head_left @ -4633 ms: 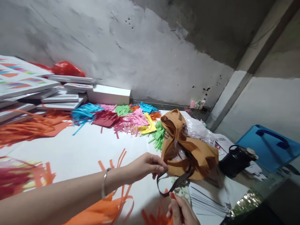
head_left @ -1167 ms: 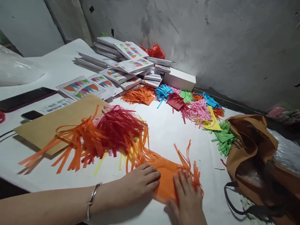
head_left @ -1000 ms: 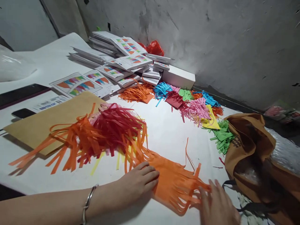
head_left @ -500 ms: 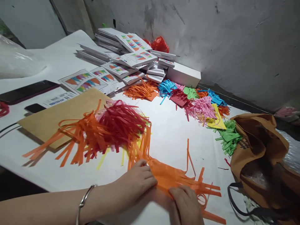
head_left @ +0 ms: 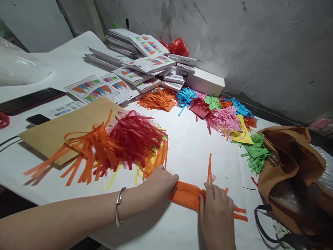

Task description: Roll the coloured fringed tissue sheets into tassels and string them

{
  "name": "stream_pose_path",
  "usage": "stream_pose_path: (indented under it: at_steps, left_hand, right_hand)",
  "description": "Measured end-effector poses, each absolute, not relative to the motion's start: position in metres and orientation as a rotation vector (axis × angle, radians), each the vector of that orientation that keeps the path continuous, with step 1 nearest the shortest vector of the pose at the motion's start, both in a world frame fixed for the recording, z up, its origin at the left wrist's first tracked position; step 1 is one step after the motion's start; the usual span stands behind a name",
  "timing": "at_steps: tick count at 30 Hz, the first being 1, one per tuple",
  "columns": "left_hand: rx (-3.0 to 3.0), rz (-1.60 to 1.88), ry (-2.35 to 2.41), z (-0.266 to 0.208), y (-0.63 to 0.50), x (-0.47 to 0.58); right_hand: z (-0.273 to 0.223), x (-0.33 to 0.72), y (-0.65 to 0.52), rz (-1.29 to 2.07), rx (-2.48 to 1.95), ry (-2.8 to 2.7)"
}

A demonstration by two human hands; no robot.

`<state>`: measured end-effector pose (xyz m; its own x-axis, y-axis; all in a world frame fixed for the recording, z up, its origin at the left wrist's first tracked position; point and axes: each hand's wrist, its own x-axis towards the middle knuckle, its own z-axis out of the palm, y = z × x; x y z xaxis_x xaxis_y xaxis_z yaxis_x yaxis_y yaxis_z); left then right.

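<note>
An orange tissue-paper tassel (head_left: 187, 195) lies across the front of the white table, its uncut middle folded into a flat band. My left hand (head_left: 160, 184), with a silver bracelet at the wrist, grips the band's left end. At the right end my right hand (head_left: 216, 207) closes on it, thumb against the near side. Cut strips stick out beyond both hands, partly hidden under them. Left of my left hand lies a heap of fringed paper, with a dark red tassel (head_left: 137, 139) on top and an orange tassel (head_left: 91, 149) beside it.
A brown paper sheet (head_left: 65, 132) lies under the heap, near a phone (head_left: 31, 100). Printed packets (head_left: 145, 66) are stacked at the back by a white box (head_left: 205, 81). Colored tassels (head_left: 225, 119) line the wall side. A brown bag (head_left: 281, 166) stands at the right.
Both hands have moved slightly right and up along the orange tassel. Its middle, loosely spread before, is now a narrower folded band. My right hand covers more of the right-hand strips.
</note>
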<state>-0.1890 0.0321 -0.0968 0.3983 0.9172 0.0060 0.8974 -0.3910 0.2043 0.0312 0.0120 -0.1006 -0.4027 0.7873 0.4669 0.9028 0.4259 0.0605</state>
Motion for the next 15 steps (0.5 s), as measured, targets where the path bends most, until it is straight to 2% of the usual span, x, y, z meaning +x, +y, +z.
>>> stream_pose_path:
  at_steps: [2,6,10,15]
  left_hand:
    - [2.487,0.226,1.606,-0.098,0.032,-0.190]
    - [2.491,0.273,1.613,-0.094,0.032,-0.192]
    - [2.565,0.349,1.555,-0.082,0.027,-0.197]
    - [2.940,0.525,1.171,-0.083,0.018,-0.200]
  right_hand:
    - [-0.100,0.031,0.007,-0.495,-1.202,-2.358]
    - [-0.106,0.019,-0.002,-0.335,-0.879,-2.435]
    - [-0.110,0.009,-0.006,-0.292,-0.901,-2.404]
    - [-0.103,0.008,-0.008,-0.008,-1.006,-2.357]
